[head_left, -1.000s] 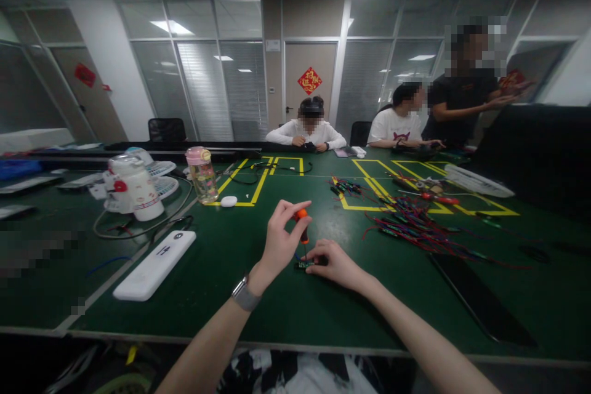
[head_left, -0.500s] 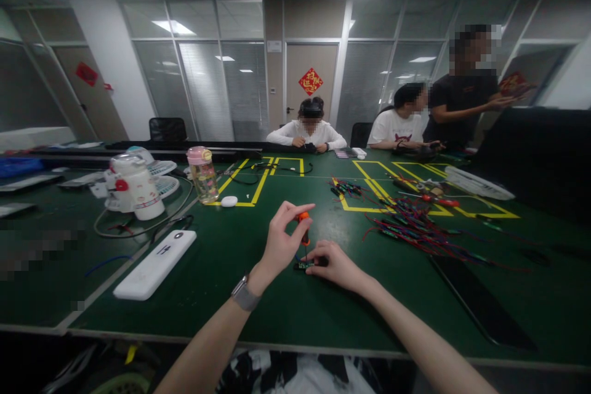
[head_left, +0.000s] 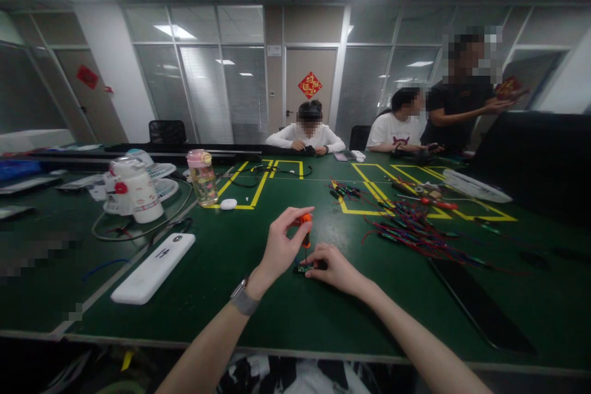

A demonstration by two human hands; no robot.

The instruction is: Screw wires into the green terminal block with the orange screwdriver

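My left hand [head_left: 279, 247] pinches the orange handle of a small screwdriver [head_left: 305, 229], held upright with its tip down on a tiny green circuit board [head_left: 302, 269]. My right hand [head_left: 336, 266] presses that board flat against the green table [head_left: 258, 314], fingers closed on its right end. A watch sits on my left wrist.
A white power strip [head_left: 152, 267] lies to the left. Further left stand a white jug [head_left: 136, 189] and a pink-capped bottle [head_left: 202, 176]. A heap of red and black wired parts [head_left: 410, 228] lies to the right. A dark tablet [head_left: 480, 305] lies near the right. Three people are at the far side.
The left fingers have shifted slightly on the screwdriver handle. The camera view has tipped up a little. Both hands stay in the same spot.
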